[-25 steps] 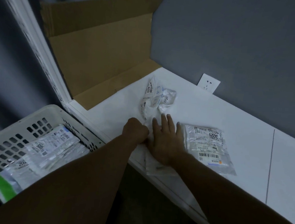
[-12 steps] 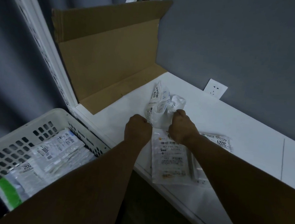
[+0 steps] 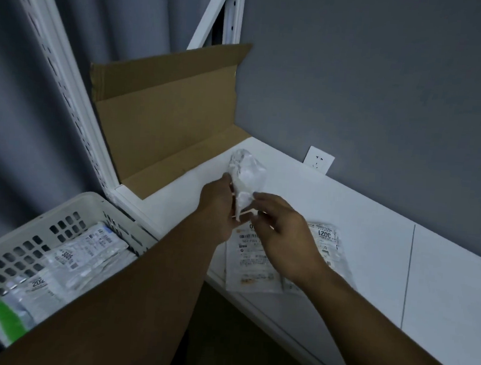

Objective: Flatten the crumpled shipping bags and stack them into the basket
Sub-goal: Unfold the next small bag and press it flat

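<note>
A crumpled white shipping bag is held up above the white table. My left hand grips its lower part from the left. My right hand is just right of it, fingers loosely spread, the index fingertip touching the bag's underside. Two flattened bags lie on the table below my hands, one with a barcode label and one marked 3021, partly overlapped. The white perforated basket at lower left holds several flattened bags.
An opened brown cardboard box stands at the table's far left end against a white shelf post. A wall socket sits on the grey wall behind the table. A green-and-black item lies in the basket's near corner.
The crumpled bag has risen off the table, now in my left hand. My right hand loosened from a closed grip to spread fingers. The flattened bag lies uncovered on the table.
</note>
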Demonstrator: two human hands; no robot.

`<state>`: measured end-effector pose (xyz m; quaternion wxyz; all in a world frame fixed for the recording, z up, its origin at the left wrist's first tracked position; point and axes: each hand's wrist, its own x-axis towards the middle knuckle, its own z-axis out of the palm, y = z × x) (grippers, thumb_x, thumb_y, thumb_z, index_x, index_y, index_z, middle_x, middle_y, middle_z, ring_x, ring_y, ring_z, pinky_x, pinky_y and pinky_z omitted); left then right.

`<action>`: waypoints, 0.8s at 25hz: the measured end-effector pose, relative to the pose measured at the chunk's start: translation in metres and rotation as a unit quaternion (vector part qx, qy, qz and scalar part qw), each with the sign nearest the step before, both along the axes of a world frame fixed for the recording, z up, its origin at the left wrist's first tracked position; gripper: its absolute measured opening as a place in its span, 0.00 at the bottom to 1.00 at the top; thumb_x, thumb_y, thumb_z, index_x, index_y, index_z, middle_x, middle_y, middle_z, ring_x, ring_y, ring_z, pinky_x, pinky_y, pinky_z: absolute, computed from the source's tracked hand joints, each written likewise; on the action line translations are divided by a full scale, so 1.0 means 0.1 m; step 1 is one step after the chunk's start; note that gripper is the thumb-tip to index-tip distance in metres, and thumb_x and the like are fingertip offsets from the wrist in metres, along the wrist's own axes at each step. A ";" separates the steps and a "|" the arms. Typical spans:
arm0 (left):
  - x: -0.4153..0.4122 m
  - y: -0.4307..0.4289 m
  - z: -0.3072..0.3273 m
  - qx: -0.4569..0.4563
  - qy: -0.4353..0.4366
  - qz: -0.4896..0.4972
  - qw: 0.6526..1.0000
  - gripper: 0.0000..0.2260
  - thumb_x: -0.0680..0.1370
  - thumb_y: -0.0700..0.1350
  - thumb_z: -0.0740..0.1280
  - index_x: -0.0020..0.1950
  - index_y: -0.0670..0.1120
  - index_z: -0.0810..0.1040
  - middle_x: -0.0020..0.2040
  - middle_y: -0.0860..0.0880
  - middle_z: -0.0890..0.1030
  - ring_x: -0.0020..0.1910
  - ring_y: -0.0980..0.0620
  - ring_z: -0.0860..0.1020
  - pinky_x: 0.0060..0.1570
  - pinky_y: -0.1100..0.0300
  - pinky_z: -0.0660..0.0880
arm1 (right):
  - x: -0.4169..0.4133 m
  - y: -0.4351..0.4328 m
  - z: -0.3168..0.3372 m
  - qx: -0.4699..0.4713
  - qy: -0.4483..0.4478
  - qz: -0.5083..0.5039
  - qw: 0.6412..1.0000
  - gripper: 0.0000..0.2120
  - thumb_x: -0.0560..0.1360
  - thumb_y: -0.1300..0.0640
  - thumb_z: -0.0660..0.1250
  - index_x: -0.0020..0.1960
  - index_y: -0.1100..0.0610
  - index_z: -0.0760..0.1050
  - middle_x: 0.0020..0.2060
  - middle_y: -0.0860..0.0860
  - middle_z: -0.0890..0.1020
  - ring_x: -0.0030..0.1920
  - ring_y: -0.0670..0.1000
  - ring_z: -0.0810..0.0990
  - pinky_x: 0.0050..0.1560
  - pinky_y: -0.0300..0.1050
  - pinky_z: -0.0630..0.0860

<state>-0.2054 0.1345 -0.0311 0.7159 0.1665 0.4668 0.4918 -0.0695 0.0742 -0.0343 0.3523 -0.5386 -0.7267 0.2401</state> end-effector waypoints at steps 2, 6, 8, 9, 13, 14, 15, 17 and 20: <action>0.03 -0.05 -0.02 0.025 -0.035 0.001 0.999 0.16 0.84 0.50 0.57 0.66 0.43 0.76 0.61 0.42 0.80 0.48 0.43 0.80 0.43 0.51 0.80 | -0.05 -0.01 0.04 -0.014 0.068 -0.040 0.997 0.10 0.82 0.57 0.63 0.50 0.57 0.83 0.49 0.51 0.85 0.49 0.48 0.82 0.54 0.46 0.79; 0.10 0.01 0.00 0.055 0.030 -0.002 0.998 0.13 0.80 0.47 0.66 0.60 0.40 0.81 0.55 0.40 0.84 0.50 0.43 0.82 0.45 0.52 0.79 | -0.07 0.11 0.11 -0.084 0.227 -0.114 0.964 0.08 0.80 0.59 0.67 0.44 0.63 0.78 0.39 0.57 0.83 0.38 0.55 0.84 0.45 0.58 0.84; 0.12 0.02 0.00 0.057 0.050 -0.007 0.997 0.13 0.79 0.46 0.67 0.59 0.39 0.81 0.54 0.40 0.84 0.51 0.43 0.82 0.47 0.52 0.79 | -0.05 0.15 0.15 -0.145 0.294 -0.121 0.937 0.10 0.80 0.60 0.67 0.47 0.68 0.78 0.42 0.62 0.82 0.35 0.53 0.83 0.44 0.52 0.85; 0.13 0.04 -0.02 0.055 0.054 -0.002 0.997 0.13 0.78 0.44 0.67 0.59 0.39 0.81 0.54 0.40 0.84 0.52 0.42 0.83 0.49 0.52 0.79 | -0.03 0.17 0.16 -0.170 0.312 -0.121 0.927 0.12 0.81 0.60 0.67 0.47 0.70 0.78 0.41 0.62 0.81 0.34 0.52 0.81 0.42 0.49 0.84; 0.17 0.05 -0.07 0.062 0.072 0.007 0.995 0.11 0.78 0.37 0.66 0.59 0.37 0.81 0.53 0.40 0.83 0.49 0.43 0.81 0.45 0.53 0.78 | 0.00 0.23 0.20 -0.224 0.342 -0.124 0.904 0.07 0.79 0.69 0.65 0.43 0.70 0.79 0.35 0.59 0.78 0.30 0.49 0.76 0.37 0.42 0.80; 0.19 0.04 -0.05 0.063 0.074 0.007 0.995 0.12 0.79 0.36 0.65 0.60 0.38 0.80 0.53 0.41 0.82 0.50 0.44 0.80 0.46 0.52 0.78 | 0.01 0.24 0.21 -0.233 0.340 -0.126 0.902 0.06 0.78 0.70 0.64 0.44 0.70 0.79 0.35 0.59 0.78 0.30 0.49 0.76 0.36 0.42 0.80; 0.22 0.02 -0.02 0.058 0.083 0.010 0.995 0.12 0.79 0.36 0.64 0.61 0.39 0.79 0.53 0.43 0.81 0.50 0.45 0.78 0.49 0.51 0.77 | 0.02 0.25 0.21 -0.237 0.329 -0.131 0.905 0.06 0.79 0.69 0.64 0.45 0.69 0.79 0.34 0.58 0.78 0.30 0.49 0.76 0.34 0.41 0.80; 0.27 0.02 0.00 0.047 0.094 0.014 0.994 0.13 0.79 0.35 0.63 0.62 0.41 0.78 0.54 0.44 0.78 0.53 0.45 0.76 0.57 0.47 0.75 | 0.03 0.27 0.20 -0.236 0.292 -0.144 0.916 0.06 0.80 0.66 0.64 0.45 0.65 0.78 0.35 0.57 0.78 0.30 0.49 0.76 0.31 0.40 0.79; 0.28 0.03 0.00 0.042 0.104 0.003 0.994 0.14 0.79 0.34 0.63 0.63 0.42 0.77 0.60 0.42 0.77 0.59 0.42 0.76 0.65 0.43 0.72 | 0.05 0.29 0.19 -0.218 0.276 -0.160 0.922 0.04 0.79 0.64 0.67 0.51 0.65 0.76 0.35 0.55 0.77 0.32 0.52 0.74 0.32 0.45 0.75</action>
